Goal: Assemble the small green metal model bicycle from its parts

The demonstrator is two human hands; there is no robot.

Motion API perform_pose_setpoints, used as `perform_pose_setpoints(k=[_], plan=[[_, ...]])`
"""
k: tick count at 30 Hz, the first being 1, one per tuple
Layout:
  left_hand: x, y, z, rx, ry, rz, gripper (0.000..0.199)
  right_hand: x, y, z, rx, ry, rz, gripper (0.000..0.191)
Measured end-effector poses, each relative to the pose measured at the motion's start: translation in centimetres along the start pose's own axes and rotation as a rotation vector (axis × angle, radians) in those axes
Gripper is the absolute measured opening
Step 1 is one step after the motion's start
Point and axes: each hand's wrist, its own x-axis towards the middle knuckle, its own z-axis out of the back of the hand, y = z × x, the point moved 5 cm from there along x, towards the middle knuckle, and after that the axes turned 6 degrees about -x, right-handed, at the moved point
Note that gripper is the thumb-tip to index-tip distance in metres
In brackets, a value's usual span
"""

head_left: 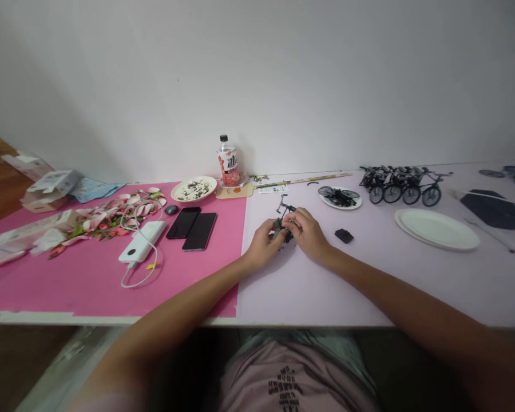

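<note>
A small dark model bicycle [285,207] is held between both hands over the pale part of the table, its handlebar end pointing up and away from me. My left hand [264,243] grips its lower left side, the fingers closed around it. From the right, my right hand [308,230] pinches it near the seat, fingertips almost meeting those of the left. The fingers hide much of the frame and wheels. To the right of my right hand lies a small black piece [344,235]. Behind it, a white plate [357,201] bears black parts and wheels.
Several finished model bicycles [401,186] stand in a row at the back right, with stacked white plates [440,229] in front. A bottle [229,163] stands near the wall. Leftward on the pink surface [163,297] lie two phones [199,231], a power bank [141,242] and artificial petals [129,209].
</note>
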Motion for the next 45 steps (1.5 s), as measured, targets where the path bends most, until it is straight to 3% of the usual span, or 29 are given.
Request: perform_pose_setpoints(k=[19,26,45], plan=[[-0.19,-0.27,-0.10,0.135,0.009,-0.069,0.012,0.05,0.14,0.26,-0.031,0.047,-0.033,0.024],[-0.39,-0.59,-0.20,0.116,0.012,-0.056,0.014,0.17,0.53,0.62,0.004,0.035,0.026,0.024],[-0.29,-0.58,-0.23,0.098,-0.007,-0.042,0.014,0.00,0.36,0.56,-0.069,0.035,0.010,0.024]])
